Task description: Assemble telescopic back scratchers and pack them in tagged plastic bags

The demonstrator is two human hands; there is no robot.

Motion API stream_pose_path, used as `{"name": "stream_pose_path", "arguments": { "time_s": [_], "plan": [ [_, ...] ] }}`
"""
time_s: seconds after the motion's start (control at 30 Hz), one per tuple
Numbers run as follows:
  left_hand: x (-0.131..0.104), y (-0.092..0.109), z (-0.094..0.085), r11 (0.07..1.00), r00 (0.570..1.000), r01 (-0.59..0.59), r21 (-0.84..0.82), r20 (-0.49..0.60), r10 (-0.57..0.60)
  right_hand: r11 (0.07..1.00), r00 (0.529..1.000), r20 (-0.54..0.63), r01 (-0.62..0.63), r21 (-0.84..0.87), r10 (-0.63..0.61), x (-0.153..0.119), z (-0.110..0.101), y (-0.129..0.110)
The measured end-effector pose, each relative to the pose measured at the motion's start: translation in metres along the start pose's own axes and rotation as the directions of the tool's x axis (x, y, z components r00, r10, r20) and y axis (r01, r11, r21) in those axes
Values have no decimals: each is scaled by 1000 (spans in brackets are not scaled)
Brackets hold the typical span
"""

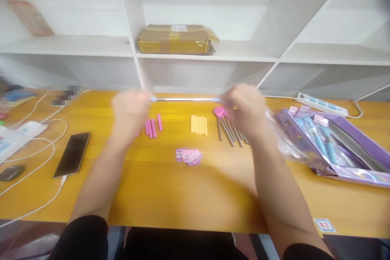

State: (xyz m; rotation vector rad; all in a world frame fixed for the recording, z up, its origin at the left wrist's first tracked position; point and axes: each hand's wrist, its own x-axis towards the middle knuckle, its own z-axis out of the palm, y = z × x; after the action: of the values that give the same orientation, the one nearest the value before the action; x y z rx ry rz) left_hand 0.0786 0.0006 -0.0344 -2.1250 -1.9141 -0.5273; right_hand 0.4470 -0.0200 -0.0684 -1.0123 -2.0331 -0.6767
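My left hand (131, 105) and my right hand (245, 105) are closed fists, blurred by motion, raised over the back of the desk. Between them a thin metal rod (185, 99) is stretched level, pale blue where it enters each fist; its ends are hidden. Below my left hand lie several pink sticks (152, 128), partly covered by my wrist. Beside my right hand are several metal back scratchers (227, 130) with pink claw heads. A row of yellow sticks (199, 125) lies between these groups. Nearer to me is a small overlapping pile of pink and purple cards (189, 156).
At right, clear plastic bags (286, 138) lie against an open purple box (323, 166) holding bagged blue items. A power strip (323, 105) is behind it. A phone (72, 154) with cable lies left. White shelving holds a cardboard box (176, 40).
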Motion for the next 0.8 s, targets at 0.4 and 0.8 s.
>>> {"name": "stream_pose_path", "arguments": {
  "time_s": [0.4,0.8],
  "plan": [
    [-8,-102,-60,966,951,208,152,-263,-163,789,780,-428,-577,-212,456,-45,-88,126],
    [-8,-109,-62,932,953,208,296,-274,-125,825,787,-460,-535,-180,411,-44,-95,119]
  ]
}}
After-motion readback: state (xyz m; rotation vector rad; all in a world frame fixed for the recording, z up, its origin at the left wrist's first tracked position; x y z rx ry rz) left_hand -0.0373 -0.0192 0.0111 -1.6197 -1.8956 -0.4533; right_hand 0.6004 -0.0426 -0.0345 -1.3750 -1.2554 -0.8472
